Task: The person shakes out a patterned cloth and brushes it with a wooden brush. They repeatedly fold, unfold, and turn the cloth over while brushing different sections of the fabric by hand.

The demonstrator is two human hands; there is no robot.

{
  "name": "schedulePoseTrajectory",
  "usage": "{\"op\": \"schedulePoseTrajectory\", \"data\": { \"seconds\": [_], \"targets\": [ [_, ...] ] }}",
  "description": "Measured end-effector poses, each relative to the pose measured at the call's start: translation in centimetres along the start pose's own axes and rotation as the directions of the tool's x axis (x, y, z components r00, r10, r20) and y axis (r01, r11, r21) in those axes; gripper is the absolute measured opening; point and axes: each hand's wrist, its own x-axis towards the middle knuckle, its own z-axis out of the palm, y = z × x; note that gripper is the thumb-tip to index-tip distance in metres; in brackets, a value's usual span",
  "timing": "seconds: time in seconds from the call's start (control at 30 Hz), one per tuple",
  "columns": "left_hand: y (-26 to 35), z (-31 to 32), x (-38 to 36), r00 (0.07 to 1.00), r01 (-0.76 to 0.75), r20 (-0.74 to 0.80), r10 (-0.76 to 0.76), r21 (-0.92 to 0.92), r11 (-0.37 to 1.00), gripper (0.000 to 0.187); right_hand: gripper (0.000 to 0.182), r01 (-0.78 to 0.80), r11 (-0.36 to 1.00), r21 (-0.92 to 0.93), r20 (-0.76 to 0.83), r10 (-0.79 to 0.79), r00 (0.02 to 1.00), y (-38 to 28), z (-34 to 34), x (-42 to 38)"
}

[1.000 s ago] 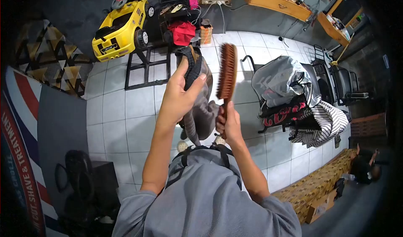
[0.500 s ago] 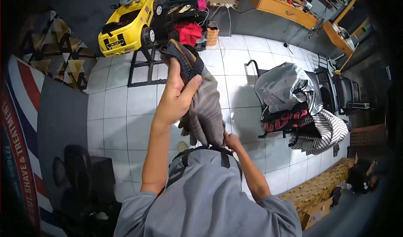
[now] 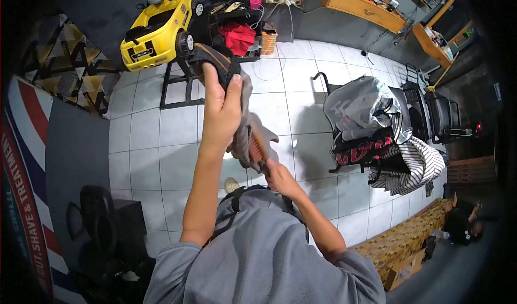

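My left hand is raised and grips the dark collar end of a grey garment that hangs down in front of my chest. My right hand sits lower, just above my grey sweatshirt, and holds the handle of a brown bristle brush. The brush head lies against the lower part of the garment, partly hidden behind the cloth.
A yellow toy car stands at the far wall beside a black rack with red cloth. A chair piled with a silver cape and striped cloth is at the right. White tiled floor lies below. A person sits at the lower right.
The brush was held upright beside the garment a second ago; my right hand dropped low, and now the brush lies against the garment's lower part. My left hand rose slightly and shifted left.
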Motion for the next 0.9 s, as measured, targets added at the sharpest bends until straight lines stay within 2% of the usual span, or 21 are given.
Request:
{"op": "schedulePoseTrajectory", "data": {
  "seconds": [0.03,0.07,0.1,0.17,0.27,0.3,0.37,0.4,0.43,0.47,0.5,0.57,0.6,0.63,0.7,0.73,0.77,0.8,0.83,0.87,0.9],
  "targets": [
    [0.4,0.0,0.1,1.000,0.006,-0.024,-0.008,-0.052,0.999,0.056,0.048,-0.002,0.962,-0.275,-0.048,-0.011,0.999,3.1,-0.4,0.7],
    [0.9,0.1,0.2,0.999,0.013,-0.047,-0.018,-0.105,0.994,0.054,0.046,-0.010,0.861,-0.508,-0.005,0.009,1.000,8.0,-1.0,1.3],
    [1.3,0.2,0.3,0.997,0.017,-0.068,-0.028,-0.159,0.987,0.051,0.046,-0.005,0.704,-0.710,0.030,0.038,0.999,12.6,-2.1,1.8],
    [1.7,-0.1,0.4,0.998,0.050,-0.029,-0.057,-0.202,0.978,0.055,0.044,0.098,0.488,-0.867,0.219,0.198,0.955,16.0,-4.6,1.7],
    [1.7,-0.8,-0.1,0.992,0.125,0.005,-0.127,-0.194,0.973,0.066,0.046,-0.254,0.485,-0.837,-0.113,0.301,0.947,17.8,-6.8,0.5],
    [1.5,-0.9,-0.3,0.990,0.141,0.007,-0.143,-0.194,0.971,0.067,0.050,-0.422,0.525,-0.739,-0.292,0.316,0.903,19.9,-7.5,1.4],
    [0.7,-0.9,-0.8,0.983,0.180,0.015,-0.181,-0.199,0.963,0.071,0.055,-0.403,0.786,-0.469,-0.398,0.219,0.891,14.9,-7.8,1.7],
    [0.1,-0.7,-1.0,0.992,0.123,0.010,-0.123,-0.147,0.981,0.078,0.054,-0.315,0.912,-0.262,-0.406,0.192,0.894,11.0,-7.5,1.7],
    [-0.3,-0.5,-1.3,0.987,0.162,0.014,-0.161,-0.140,0.977,0.077,0.054,-0.203,0.978,-0.039,-0.419,0.168,0.892,6.7,-6.8,1.5],
    [-0.7,-0.2,-1.7,0.980,0.199,0.019,-0.198,-0.133,0.971,0.076,0.050,-0.077,0.968,0.238,-0.334,0.156,0.930,2.2,-5.9,1.0],
    [-0.8,0.2,-1.9,0.972,0.234,0.024,-0.233,-0.125,0.964,0.076,0.046,0.034,0.864,0.503,-0.258,0.112,0.960,-1.6,-4.8,0.4],
    [0.0,1.2,-2.1,0.966,0.259,0.041,-0.256,-0.183,0.948,0.080,0.046,0.111,0.768,0.631,-0.183,0.008,0.983,-5.5,-2.8,-0.4],
    [0.3,1.7,-2.2,0.969,0.245,0.042,-0.242,-0.196,0.949,0.081,0.047,0.072,0.769,0.636,-0.092,-0.018,0.996,-5.5,-2.2,-0.5],
    [-0.6,1.6,-2.1,0.977,0.210,0.014,-0.211,-0.160,0.964,0.080,0.043,-0.007,0.786,0.618,-0.041,0.041,0.998,-6.4,-1.3,-0.8],
    [-1.4,1.3,-1.9,0.986,0.147,-0.062,-0.157,-0.138,0.979,0.082,0.039,0.058,0.814,0.578,-0.001,-0.070,0.998,-2.0,0.1,0.7],
    [-1.1,1.2,-1.6,0.985,0.116,-0.110,-0.133,-0.152,0.981,0.084,0.033,0.075,0.947,0.312,-0.075,-0.054,0.996,1.6,0.1,1.8],
    [-0.6,1.1,-1.3,0.981,0.083,-0.159,-0.110,-0.166,0.983,0.087,0.032,0.020,0.996,0.083,-0.068,-0.014,0.998,5.5,-0.3,2.7],
    [0.4,1.2,-1.2,0.972,0.081,-0.202,-0.117,-0.178,0.981,0.087,0.033,-0.037,0.988,-0.150,-0.069,0.027,0.997,9.7,-1.1,3.1],
    [0.9,0.9,-1.0,0.978,0.024,-0.198,-0.060,-0.176,0.984,0.087,0.035,0.093,0.854,-0.512,-0.017,-0.118,0.993,15.4,-1.9,3.0],
    [1.3,0.6,-0.6,0.981,-0.036,-0.195,0.002,-0.174,0.984,0.087,0.037,0.211,0.576,-0.790,0.087,-0.236,0.968,19.2,-3.0,2.5],
    [1.6,0.3,-0.3,0.980,-0.096,-0.190,0.062,-0.171,0.981,0.088,0.039,0.135,0.544,-0.828,0.118,-0.065,0.991,19.1,-3.9,1.6]
  ]
}}
